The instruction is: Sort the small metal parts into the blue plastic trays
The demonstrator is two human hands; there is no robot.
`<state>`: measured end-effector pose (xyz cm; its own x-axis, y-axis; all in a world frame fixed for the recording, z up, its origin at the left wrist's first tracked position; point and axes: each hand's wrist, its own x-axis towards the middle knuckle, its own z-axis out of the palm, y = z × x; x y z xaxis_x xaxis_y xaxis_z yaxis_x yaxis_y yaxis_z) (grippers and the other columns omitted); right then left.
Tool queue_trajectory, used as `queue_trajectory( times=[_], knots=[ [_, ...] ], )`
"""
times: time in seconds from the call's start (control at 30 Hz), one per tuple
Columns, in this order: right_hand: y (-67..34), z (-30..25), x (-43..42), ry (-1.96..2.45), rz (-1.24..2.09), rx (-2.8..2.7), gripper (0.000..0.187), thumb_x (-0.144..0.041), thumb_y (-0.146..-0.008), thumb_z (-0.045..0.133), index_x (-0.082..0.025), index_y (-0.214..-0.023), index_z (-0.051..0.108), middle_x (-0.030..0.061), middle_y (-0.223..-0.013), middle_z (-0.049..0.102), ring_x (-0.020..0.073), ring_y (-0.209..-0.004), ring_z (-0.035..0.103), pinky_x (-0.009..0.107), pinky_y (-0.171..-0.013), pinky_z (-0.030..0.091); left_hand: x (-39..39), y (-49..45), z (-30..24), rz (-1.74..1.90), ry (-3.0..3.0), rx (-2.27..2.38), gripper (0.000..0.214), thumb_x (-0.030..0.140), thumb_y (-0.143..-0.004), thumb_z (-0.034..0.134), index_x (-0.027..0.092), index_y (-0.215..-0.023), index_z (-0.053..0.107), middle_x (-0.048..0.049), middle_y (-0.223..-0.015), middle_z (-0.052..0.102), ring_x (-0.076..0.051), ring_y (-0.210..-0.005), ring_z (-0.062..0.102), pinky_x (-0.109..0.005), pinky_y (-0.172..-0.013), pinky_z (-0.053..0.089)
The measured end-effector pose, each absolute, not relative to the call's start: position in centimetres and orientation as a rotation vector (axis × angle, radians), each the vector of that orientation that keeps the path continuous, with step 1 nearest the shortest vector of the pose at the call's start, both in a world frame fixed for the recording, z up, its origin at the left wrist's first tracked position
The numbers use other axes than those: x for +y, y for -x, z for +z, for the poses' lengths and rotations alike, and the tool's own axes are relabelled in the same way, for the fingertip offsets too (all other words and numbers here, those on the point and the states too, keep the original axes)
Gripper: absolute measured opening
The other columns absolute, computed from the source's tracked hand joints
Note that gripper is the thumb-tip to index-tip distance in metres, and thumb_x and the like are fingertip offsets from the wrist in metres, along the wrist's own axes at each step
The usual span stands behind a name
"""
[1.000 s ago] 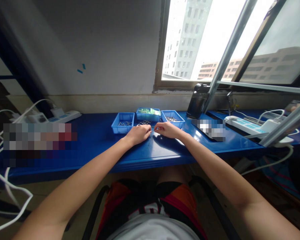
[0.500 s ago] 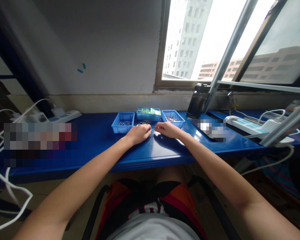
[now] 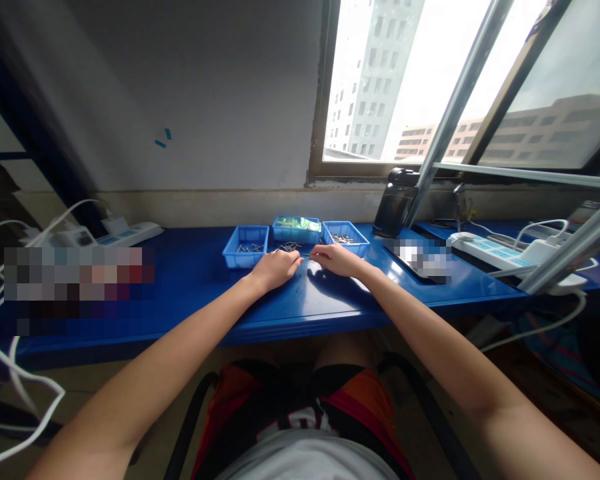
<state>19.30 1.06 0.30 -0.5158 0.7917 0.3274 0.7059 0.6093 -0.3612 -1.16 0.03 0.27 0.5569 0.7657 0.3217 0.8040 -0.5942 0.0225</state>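
My left hand (image 3: pixel 275 269) rests low over the blue table, its fingers closed in a pinch. Facing it, my right hand (image 3: pixel 336 259) pinches too, thumb against fingertips. A thin, screw-like metal piece (image 3: pixel 305 256) spans the small gap between them; its exact kind is too small to tell. Just behind my left fingers lies a loose pile of small metal pins or screws (image 3: pixel 289 246). Around the hands stand a left blue bin (image 3: pixel 230 259) and a right blue bin (image 3: pixel 361 243), both holding similar pieces. A middle blue bin (image 3: pixel 296 236) has a green packet (image 3: pixel 298 223) on top.
A black bottle (image 3: pixel 396 203) stands at the back right beside a metal frame post (image 3: pixel 457 87). A phone-like flat object (image 3: pixel 405 260), partly blurred, lies before it. Power strips (image 3: pixel 130 235) and white cables sit at both sides. The table's front edge (image 3: pixel 300 328) is near my lap.
Both hands stay almost in place, fingertips still meeting at the thin metal piece. Only slight finger movement and a small shift of the camera show.
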Motion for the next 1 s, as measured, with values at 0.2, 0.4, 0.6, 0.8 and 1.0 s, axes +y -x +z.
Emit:
queue_trajectory(
  times=[0.2,0.4,0.6,0.8,1.0],
  knots=[
    [-19.28,0.38,1.07,1.19,0.272,-2.366,0.025,-0.032,-0.085,0.043,-0.016,-0.087,0.062,0.0003,-0.062,0.061,0.0088,-0.055,0.051,0.019,-0.059,0.037,-0.05,1.18,0.33,-0.477,2.683,-1.341,0.039,0.043,-0.091,0.026,0.02,-0.085,0.057,-0.0069,-0.078,0.065,-0.023,-0.075,0.063,-0.028,-0.062,0.044],
    [-19.07,0.67,0.74,1.147,0.329,-2.368,0.027,-0.034,-0.086,0.042,-0.016,-0.085,0.062,0.0,-0.062,0.061,0.0085,-0.054,0.051,0.019,-0.059,0.037,-0.27,1.18,0.66,-0.58,2.718,-1.307,0.029,0.04,-0.089,0.036,0.02,-0.094,0.056,-0.0061,-0.089,0.064,-0.02,-0.078,0.062,-0.025,-0.062,0.044],
    [-19.02,0.44,0.73,1.115,0.358,-2.369,0.028,-0.036,-0.085,0.043,-0.016,-0.086,0.063,-0.0003,-0.06,0.059,0.0087,-0.053,0.05,0.019,-0.057,0.037,-0.36,1.18,0.78,-0.625,2.722,-1.272,0.025,0.037,-0.088,0.038,0.021,-0.096,0.056,-0.0043,-0.088,0.063,-0.018,-0.076,0.061,-0.025,-0.063,0.044],
    [-18.88,0.15,0.68,1.089,0.378,-2.411,0.029,-0.037,-0.086,0.043,-0.016,-0.088,0.063,-0.0004,-0.061,0.058,0.0085,-0.053,0.049,0.019,-0.055,0.036,-0.6,1.06,0.98,-0.646,2.756,-1.135,0.021,0.034,-0.087,0.041,0.023,-0.099,0.055,-0.0009,-0.09,0.06,-0.014,-0.075,0.06,-0.022,-0.063,0.044],
    [-18.96,0.16,0.8,1.124,0.273,-2.403,0.026,-0.035,-0.082,0.049,-0.016,-0.09,0.064,-0.0021,-0.057,0.054,0.0079,-0.051,0.045,0.019,-0.053,0.033,-0.64,1.05,0.85,-0.648,2.761,-1.115,0.018,0.03,-0.085,0.044,0.023,-0.097,0.055,-0.0014,-0.094,0.058,-0.014,-0.076,0.06,-0.023,-0.069,0.046]
  ],
)
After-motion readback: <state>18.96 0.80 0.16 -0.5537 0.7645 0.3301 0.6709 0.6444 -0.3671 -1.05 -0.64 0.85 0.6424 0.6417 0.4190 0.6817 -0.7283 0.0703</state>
